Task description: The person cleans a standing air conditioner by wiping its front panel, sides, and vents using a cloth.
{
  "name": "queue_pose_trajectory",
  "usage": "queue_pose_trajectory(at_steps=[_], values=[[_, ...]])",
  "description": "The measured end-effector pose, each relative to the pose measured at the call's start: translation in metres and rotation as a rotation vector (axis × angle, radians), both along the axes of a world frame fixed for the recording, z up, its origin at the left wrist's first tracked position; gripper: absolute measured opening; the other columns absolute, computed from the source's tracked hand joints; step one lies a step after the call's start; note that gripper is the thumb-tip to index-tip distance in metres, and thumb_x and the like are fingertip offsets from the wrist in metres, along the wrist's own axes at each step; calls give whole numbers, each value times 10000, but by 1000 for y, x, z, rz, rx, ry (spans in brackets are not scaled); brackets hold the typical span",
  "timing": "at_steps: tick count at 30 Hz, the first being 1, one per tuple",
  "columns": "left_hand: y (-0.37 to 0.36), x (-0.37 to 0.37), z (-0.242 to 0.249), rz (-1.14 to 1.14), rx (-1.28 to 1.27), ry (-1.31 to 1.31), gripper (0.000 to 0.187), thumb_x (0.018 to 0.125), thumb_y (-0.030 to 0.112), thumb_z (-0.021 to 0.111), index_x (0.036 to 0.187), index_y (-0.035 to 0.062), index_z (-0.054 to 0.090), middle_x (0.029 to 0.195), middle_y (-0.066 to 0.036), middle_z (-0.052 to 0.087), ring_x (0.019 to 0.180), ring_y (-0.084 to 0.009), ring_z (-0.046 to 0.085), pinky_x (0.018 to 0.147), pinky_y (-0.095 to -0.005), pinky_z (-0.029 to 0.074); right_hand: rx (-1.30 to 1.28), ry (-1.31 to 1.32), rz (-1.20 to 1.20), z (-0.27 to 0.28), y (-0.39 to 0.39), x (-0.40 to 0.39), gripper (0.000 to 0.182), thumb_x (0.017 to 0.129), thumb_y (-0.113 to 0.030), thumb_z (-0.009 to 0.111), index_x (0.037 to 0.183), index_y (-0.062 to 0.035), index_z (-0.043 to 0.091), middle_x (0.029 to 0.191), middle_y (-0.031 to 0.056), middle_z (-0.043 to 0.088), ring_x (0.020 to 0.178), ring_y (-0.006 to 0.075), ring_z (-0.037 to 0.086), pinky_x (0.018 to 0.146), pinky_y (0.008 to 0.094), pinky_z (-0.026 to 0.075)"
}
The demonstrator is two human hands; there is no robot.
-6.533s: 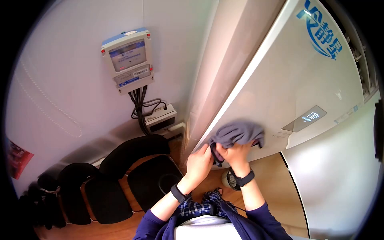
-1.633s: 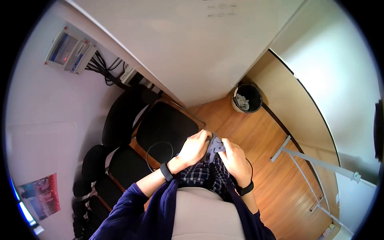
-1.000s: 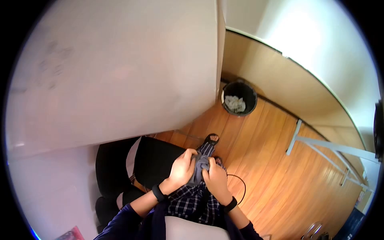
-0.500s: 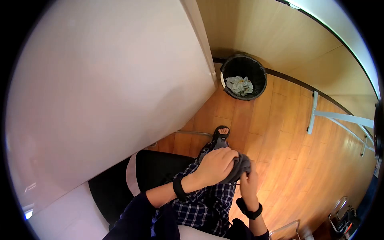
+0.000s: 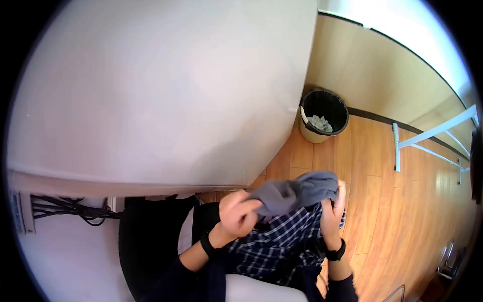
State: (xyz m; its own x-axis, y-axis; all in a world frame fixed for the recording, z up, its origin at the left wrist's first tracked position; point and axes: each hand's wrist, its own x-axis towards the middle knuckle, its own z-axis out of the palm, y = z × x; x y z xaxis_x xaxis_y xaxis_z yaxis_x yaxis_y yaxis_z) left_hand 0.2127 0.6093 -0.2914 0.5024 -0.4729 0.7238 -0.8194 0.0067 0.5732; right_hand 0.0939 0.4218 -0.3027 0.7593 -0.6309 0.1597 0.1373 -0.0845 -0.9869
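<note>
A soft dark grey cloth (image 5: 297, 194), which looks like a sock, is stretched sideways above my lap. My left hand (image 5: 236, 215) is closed on its left end, slightly blurred by motion. At the other end my right hand (image 5: 332, 216) grips it, thumb in front and fingers partly hidden behind the fabric. Beneath the cloth lies blue plaid clothing (image 5: 276, 234) over my legs. A black band circles each wrist.
A large white panel (image 5: 166, 95) rises on the left. Beyond it stands a bin (image 5: 313, 135) with a black liner and crumpled waste. Black cables (image 5: 70, 209) run beside a black chair (image 5: 151, 241). Pale metal legs (image 5: 397, 146) stand on the wooden floor at right.
The grey cloth was bunched between my close-together hands and is now drawn out lengthwise. My hands have moved apart, the left one to the left. The camera view has shifted.
</note>
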Motion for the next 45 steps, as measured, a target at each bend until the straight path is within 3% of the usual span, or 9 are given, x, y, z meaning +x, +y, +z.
queue_pose_trajectory(at_steps=[4,7,12,15,23,30,34,40,45], values=[[39,-1,3,306,-444,-71,233,795,-80,459,953,89,492,988,-200,544,833,-267,570,741,-322,473,-165,-147,130,65,40,15,490,817,-41,558,1248,-12,327,1169,91,451,1084,168,452,972,307,337],[52,-6,32,357,-765,-251,270,755,-67,533,988,67,512,1060,-203,553,899,-293,576,814,-319,452,-370,-329,142,111,72,36,548,777,-43,614,1245,-18,330,1179,107,454,1076,188,462,965,318,342],[77,0,33,584,-619,-78,461,764,22,597,1192,-100,474,1198,-268,495,1068,-416,512,914,-418,411,-729,-496,288,166,151,73,427,663,-17,690,1041,-24,491,1050,153,505,926,263,523,806,330,407],[84,19,30,515,-324,-55,577,783,175,659,1231,-101,420,1201,-297,467,1094,-483,465,940,-481,365,-871,-452,338,162,185,76,354,624,-25,695,945,-40,547,966,156,530,822,314,550,674,338,442],[77,23,-26,503,-341,-133,532,795,157,605,1253,-37,415,1255,-295,438,1205,-495,387,995,-617,265,-722,-150,282,84,179,85,455,682,-53,628,1111,25,498,1013,173,558,898,307,575,800,332,455],[91,35,53,478,-456,-171,531,757,127,609,1246,-31,476,1339,-320,341,1233,-497,339,1017,-573,255,-833,-395,128,139,197,99,391,713,-63,692,1043,16,500,907,139,588,802,216,597,712,295,468],[88,34,39,616,-394,-216,510,767,146,614,1233,-24,495,1227,-247,429,1087,-400,413,923,-469,330,-619,-248,182,139,202,98,337,724,-58,695,983,12,492,810,125,593,700,197,594,631,283,469],[88,13,-30,626,-329,-33,476,758,131,626,1191,-35,518,1120,-205,454,955,-342,428,835,-421,346,-621,45,223,78,197,87,318,757,-106,683,995,-12,496,764,194,610,684,311,650,581,301,480],[95,13,31,586,-354,-69,509,800,137,593,1239,-83,456,1129,-198,407,1023,-328,429,896,-398,348,-660,-88,173,116,197,79,306,748,-71,687,993,-3,517,764,177,616,664,307,645,587,286,478]])
